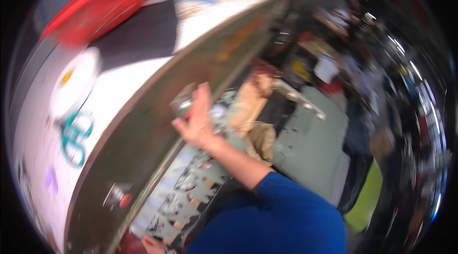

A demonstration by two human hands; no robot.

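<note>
My right hand (196, 123) reaches out with its fingers stretched and thumb apart, in front of the dark green front panel (143, 125) of a worktable. Just behind its fingers is a small pale box (183, 103) with green and red spots, perhaps a switch; blur hides whether I touch it. At the bottom edge my left hand (153, 244) shows only in part, beside a pale sheet (167, 201) with dark printed shapes. What its fingers do is unclear. Another small box (119, 196) with a red knob sits lower on the panel.
On the white tabletop (129, 87) lie teal-handled scissors (78, 137), a white roll (74, 84) with a yellow centre, a black sheet (143, 37) and a red basin (102, 6). Tan cloth (260, 142) lies by a grey-green surface (305, 144); a lime-green panel (365, 201) stands right.
</note>
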